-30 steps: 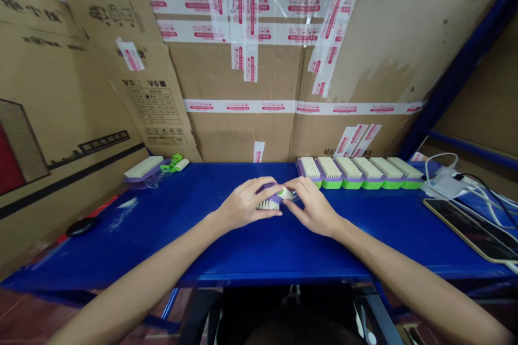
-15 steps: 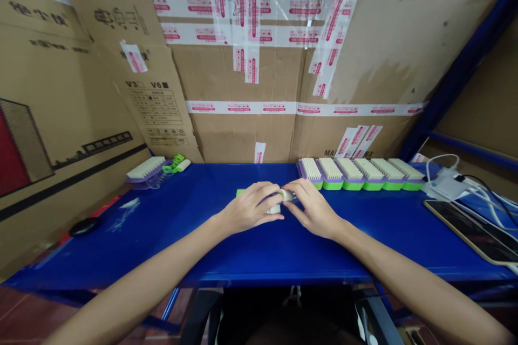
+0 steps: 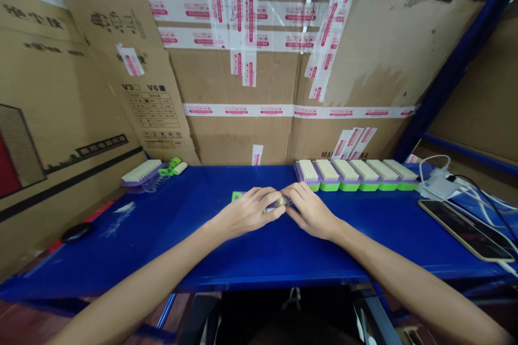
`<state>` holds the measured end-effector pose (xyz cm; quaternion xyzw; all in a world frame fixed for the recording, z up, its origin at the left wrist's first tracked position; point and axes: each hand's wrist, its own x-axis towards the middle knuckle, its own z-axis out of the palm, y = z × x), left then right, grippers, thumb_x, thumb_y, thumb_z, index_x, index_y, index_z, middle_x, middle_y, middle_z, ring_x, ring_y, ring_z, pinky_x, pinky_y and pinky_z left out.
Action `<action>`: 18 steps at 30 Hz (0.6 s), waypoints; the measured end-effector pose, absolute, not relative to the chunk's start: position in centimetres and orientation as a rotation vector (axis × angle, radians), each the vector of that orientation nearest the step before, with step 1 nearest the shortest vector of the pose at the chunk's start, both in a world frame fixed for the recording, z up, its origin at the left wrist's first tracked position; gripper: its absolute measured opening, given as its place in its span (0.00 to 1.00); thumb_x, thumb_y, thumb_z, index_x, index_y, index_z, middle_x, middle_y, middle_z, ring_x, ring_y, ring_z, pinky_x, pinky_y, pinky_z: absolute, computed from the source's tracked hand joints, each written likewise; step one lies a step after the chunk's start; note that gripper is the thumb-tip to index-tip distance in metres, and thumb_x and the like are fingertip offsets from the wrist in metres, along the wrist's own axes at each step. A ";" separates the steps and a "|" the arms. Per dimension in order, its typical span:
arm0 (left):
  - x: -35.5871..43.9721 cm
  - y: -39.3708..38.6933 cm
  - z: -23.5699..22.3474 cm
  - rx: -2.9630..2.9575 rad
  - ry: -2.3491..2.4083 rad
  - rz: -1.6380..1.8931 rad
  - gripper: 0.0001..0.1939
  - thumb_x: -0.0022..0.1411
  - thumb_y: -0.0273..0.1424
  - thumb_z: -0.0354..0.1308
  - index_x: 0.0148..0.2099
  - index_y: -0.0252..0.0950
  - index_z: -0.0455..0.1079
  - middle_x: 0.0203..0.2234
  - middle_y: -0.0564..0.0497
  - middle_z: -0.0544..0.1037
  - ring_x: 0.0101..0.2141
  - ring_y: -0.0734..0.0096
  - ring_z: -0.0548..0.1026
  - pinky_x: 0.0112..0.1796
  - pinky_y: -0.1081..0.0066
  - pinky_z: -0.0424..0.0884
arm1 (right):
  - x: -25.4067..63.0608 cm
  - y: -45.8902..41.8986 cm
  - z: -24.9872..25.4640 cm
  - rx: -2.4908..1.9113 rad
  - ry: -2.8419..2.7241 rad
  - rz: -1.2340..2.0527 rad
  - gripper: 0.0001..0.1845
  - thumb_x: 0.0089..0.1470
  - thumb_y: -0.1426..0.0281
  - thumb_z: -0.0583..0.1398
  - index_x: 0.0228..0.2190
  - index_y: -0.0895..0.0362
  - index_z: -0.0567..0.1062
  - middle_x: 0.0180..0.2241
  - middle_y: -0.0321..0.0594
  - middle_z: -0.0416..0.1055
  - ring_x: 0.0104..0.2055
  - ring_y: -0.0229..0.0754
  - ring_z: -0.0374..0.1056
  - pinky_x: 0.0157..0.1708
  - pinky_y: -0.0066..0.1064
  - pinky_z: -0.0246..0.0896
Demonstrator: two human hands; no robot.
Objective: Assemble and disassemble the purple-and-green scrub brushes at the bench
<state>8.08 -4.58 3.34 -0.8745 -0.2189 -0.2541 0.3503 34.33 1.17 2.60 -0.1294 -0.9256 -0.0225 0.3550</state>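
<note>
Both my hands meet at the middle of the blue table (image 3: pixel 259 253). My left hand (image 3: pixel 246 210) lies over a purple and green brush (image 3: pixel 237 195), fingers curled on it, so only its green end and a sliver show. My right hand (image 3: pixel 309 210) pinches the brush's right end with fingertips pressed together. A row of several finished brushes (image 3: pixel 356 174), bristles up on purple and green bases, stands just beyond my right hand against the cardboard.
Another brush (image 3: pixel 141 172) and green and white small parts (image 3: pixel 174 167) lie at the back left. A black round object (image 3: pixel 75 232) sits at the left edge. A phone (image 3: pixel 465 229), a white charger (image 3: pixel 439 186) and cables lie at the right. Taped cardboard walls (image 3: pixel 243 91) surround the table.
The brush in my hands has been turned down flat: its bristles no longer show, and a green end now sticks out to the left of my left hand.
</note>
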 end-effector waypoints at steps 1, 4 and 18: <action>8.1 -4.6 3.4 -2.257 -0.565 -0.657 0.08 0.81 0.26 0.59 0.58 0.39 0.70 0.53 0.43 0.78 0.55 0.54 0.83 0.49 0.54 0.87 | 34.3 1.2 2.6 -0.329 -2.394 -0.075 0.12 0.79 0.71 0.57 0.60 0.55 0.70 0.51 0.52 0.76 0.50 0.56 0.70 0.50 0.52 0.76; 8.1 -4.5 3.3 -2.225 -0.526 -0.682 0.07 0.80 0.27 0.60 0.57 0.37 0.71 0.52 0.41 0.79 0.53 0.53 0.82 0.48 0.55 0.86 | 34.3 1.1 2.7 -0.313 -2.399 -0.117 0.13 0.79 0.71 0.56 0.61 0.55 0.70 0.51 0.52 0.76 0.50 0.56 0.70 0.50 0.52 0.76; 9.3 -4.7 3.2 -2.099 -0.520 -0.652 0.04 0.80 0.25 0.57 0.47 0.36 0.71 0.46 0.42 0.79 0.47 0.56 0.81 0.40 0.60 0.74 | 34.2 1.2 2.4 -0.286 -2.393 -0.147 0.17 0.77 0.74 0.57 0.63 0.55 0.70 0.51 0.52 0.76 0.49 0.56 0.71 0.50 0.52 0.77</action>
